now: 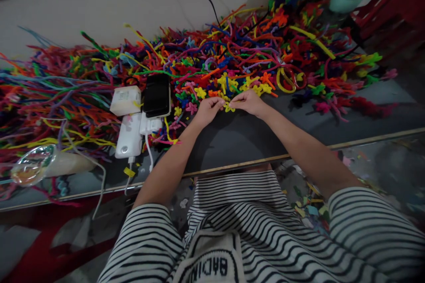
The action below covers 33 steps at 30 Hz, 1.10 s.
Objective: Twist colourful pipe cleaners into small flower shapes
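So we've got a small yellow pipe-cleaner flower [229, 107] up in the air between both hands, just above the near edge of the craft pile [195, 59] on the counter [239, 141]. Our left hand [208, 110] is pinching it from the left side, thumb against fingertip, and our right hand [253, 102] has a fingertip pinch on the other side. The exact contact spots are too small to make out. Our guess on the grip: soft wire like that needs one side steadied while the other gets shaped, and light pinches keep the petals from squashing.

Direction-wise, the petals fan out all round, so there's no real front end. If it has a long axis, it's barely there, and we'd call it side to side, roughly along the counter's front edge. Can't tell about any stem.

The scissors [286, 81] lie to the right with their handle loops towards us, probably for an easy grab. The smartphone [157, 95] and power bank [128, 137] sit off left, presumably out of our elbows' way.
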Each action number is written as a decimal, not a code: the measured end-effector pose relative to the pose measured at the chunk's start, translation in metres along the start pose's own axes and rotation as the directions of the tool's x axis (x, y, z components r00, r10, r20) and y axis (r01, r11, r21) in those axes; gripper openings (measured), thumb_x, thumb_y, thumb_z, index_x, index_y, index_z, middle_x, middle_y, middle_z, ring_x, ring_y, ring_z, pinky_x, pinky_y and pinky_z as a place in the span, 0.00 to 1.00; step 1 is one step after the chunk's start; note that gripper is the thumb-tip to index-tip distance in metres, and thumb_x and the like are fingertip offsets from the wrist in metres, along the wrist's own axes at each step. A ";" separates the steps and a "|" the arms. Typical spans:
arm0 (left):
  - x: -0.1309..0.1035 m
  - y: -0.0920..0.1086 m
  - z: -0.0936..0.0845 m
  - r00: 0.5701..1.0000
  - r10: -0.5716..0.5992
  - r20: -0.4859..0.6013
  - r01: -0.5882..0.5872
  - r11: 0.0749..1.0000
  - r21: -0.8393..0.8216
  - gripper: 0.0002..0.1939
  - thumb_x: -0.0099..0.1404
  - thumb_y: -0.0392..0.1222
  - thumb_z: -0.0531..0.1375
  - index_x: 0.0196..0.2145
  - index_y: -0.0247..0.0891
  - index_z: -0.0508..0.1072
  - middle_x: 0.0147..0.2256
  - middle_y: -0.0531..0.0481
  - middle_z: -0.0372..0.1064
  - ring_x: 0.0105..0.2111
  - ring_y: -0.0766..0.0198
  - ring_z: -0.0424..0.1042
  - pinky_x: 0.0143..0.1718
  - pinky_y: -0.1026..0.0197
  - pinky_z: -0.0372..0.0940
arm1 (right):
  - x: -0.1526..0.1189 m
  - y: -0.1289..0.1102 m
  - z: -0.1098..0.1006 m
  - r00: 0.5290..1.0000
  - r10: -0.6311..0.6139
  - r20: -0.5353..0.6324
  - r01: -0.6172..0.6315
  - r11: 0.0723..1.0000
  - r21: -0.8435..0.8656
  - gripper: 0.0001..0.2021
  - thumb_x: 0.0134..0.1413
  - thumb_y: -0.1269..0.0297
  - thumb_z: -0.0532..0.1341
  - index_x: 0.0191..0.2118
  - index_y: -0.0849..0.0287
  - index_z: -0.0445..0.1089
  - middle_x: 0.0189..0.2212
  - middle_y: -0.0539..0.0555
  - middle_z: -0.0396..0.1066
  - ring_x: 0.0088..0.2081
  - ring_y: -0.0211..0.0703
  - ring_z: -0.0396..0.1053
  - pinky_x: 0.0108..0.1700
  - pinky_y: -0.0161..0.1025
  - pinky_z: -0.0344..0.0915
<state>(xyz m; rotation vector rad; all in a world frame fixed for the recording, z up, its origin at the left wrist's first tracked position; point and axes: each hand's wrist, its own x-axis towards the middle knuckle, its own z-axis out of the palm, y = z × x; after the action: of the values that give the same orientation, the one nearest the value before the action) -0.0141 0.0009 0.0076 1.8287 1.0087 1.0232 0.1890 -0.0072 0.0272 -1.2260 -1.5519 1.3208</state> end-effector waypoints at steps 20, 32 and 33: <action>0.001 -0.002 0.004 0.999 0.037 -0.006 -0.038 0.995 -0.088 0.27 0.64 0.67 0.60 0.25 0.39 0.72 0.22 0.52 0.68 0.22 0.69 0.63 0.27 0.64 0.62 | 0.000 -0.006 0.002 0.999 0.023 -0.036 -0.023 1.000 -0.009 0.22 0.34 0.48 0.75 0.28 0.64 0.80 0.13 0.47 0.62 0.20 0.31 0.54 0.24 0.36 0.51; -0.003 -0.008 0.008 0.987 0.043 -0.154 -0.055 0.996 -0.073 0.14 0.66 0.51 0.64 0.41 0.38 0.79 0.34 0.47 0.78 0.32 0.67 0.74 0.37 0.63 0.70 | 0.004 0.006 0.003 0.988 -0.072 -0.137 0.058 0.993 -0.101 0.22 0.39 0.45 0.71 0.28 0.63 0.80 0.15 0.47 0.61 0.21 0.31 0.51 0.25 0.35 0.46; -0.004 -0.007 0.008 0.988 0.042 -0.148 -0.053 0.996 -0.068 0.13 0.66 0.49 0.65 0.41 0.37 0.79 0.35 0.47 0.78 0.33 0.66 0.75 0.38 0.62 0.71 | 0.004 0.006 0.003 0.989 -0.063 -0.134 0.050 0.994 -0.097 0.22 0.38 0.45 0.71 0.27 0.63 0.79 0.15 0.46 0.60 0.20 0.30 0.50 0.25 0.35 0.45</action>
<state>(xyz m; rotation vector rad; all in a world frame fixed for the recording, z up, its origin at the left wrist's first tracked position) -0.0099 -0.0018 -0.0029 1.7464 1.0048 1.2224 0.1866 -0.0042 0.0211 -1.2925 -1.5531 1.1145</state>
